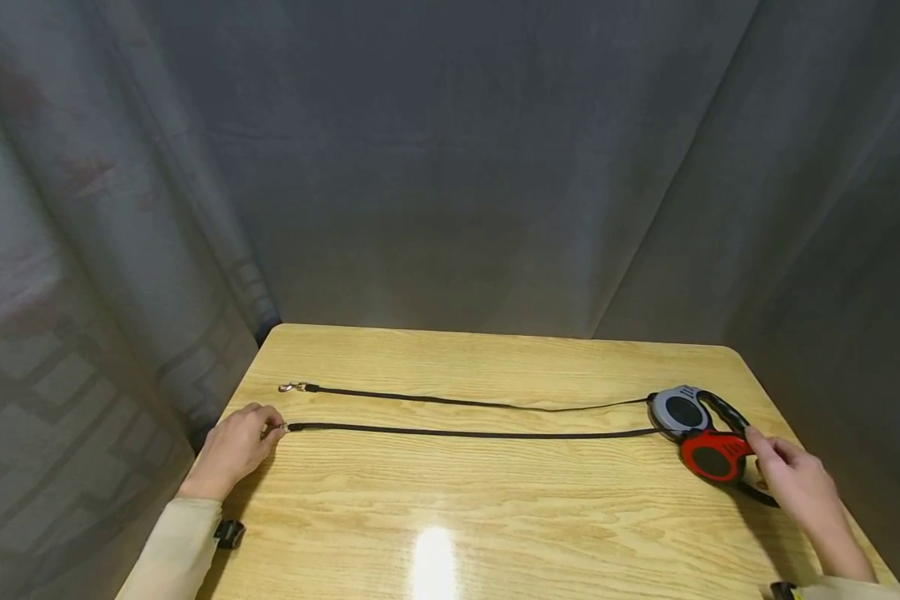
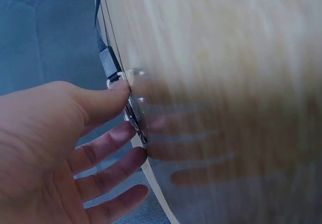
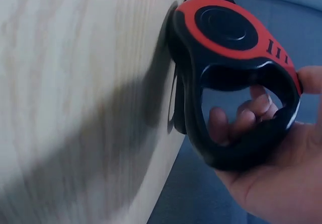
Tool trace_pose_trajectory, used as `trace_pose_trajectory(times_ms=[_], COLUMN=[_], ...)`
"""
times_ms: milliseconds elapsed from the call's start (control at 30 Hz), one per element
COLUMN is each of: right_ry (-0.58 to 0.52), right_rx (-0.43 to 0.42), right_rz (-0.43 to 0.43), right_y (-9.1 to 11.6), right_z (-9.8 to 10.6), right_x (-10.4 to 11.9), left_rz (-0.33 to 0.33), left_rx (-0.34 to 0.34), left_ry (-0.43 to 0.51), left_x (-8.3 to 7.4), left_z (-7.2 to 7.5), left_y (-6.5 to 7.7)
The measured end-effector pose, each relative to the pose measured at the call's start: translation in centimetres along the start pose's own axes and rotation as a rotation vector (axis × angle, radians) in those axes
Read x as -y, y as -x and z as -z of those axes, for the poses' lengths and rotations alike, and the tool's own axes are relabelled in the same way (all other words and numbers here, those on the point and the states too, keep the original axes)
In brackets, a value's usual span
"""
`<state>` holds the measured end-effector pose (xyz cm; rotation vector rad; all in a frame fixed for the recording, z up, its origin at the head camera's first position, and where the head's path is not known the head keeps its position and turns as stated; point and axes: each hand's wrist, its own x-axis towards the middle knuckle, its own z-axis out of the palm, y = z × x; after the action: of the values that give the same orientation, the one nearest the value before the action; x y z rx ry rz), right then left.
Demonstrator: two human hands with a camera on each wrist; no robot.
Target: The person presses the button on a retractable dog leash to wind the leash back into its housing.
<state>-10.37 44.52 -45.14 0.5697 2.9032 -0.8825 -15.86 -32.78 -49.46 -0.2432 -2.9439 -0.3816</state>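
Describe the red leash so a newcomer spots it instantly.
Start at the wood-grain table and go to its right end. There the right hand grips the red retractable leash. Its red-and-black colouring sets it apart from the gray retractable leash just beyond.

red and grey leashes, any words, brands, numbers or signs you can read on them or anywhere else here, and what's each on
None: no word, label, brand, number or sign can be read in any view.
Red leash: dark bars, no lettering visible.
Grey leash: dark marks, too small to make out.
Left-hand curtain: faded pattern, no readable text.
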Motion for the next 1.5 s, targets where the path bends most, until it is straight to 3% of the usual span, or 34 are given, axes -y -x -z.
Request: trace_pose_trajectory(times_ms=[167,300,633,767,933,1000,1133,1300,1500], right_ry=[-0.12,-0.226,-0.246,-0.254,-0.383,-0.403,-0.373,-0.3,-0.373], right_rx=[0.121,0.164,0.294,0.245,0.023,-0.028,-0.019,0.04,0.066], right_rz=[0.021,0.026,-0.066,-0.062,0.041,0.101,0.191,0.242,0.262], right_y=[0.2,0.5,0.5,0.6,1.0,1.1,1.2,1.3,1.1], right_z=[-0.5,-0.8,-1.1,-1.1,-1.4,-1.7,-2.2,-2.4,-2.5], right_x=[-0.5,-0.8,-0.6,-0.3,-0.1,0.0,0.3,0.2,-0.4], left_rz=[-0.004,-0.008,0.009,0.049,0.076,0.07,0.057,0.066,0.083], left_rx=[0.016,0.03,0.057,0.065,0.062,0.056,0.041,0.054,0.083], left_ry=[0.019,0.043,0.051,0.085,0.126,0.145,0.173,0.208,0.231], left_x=[0.1,-0.1,-0.2,-0.1,-0.1,-0.1,-0.2,-0.3,-0.2], left_z=[0.0,0.0,0.5,0.8,0.9,1.0,1.2,1.1,1.0], left_y=[0.1,0.1,0.2,0.5,0.6,0.5,0.5,0.5,0.6])
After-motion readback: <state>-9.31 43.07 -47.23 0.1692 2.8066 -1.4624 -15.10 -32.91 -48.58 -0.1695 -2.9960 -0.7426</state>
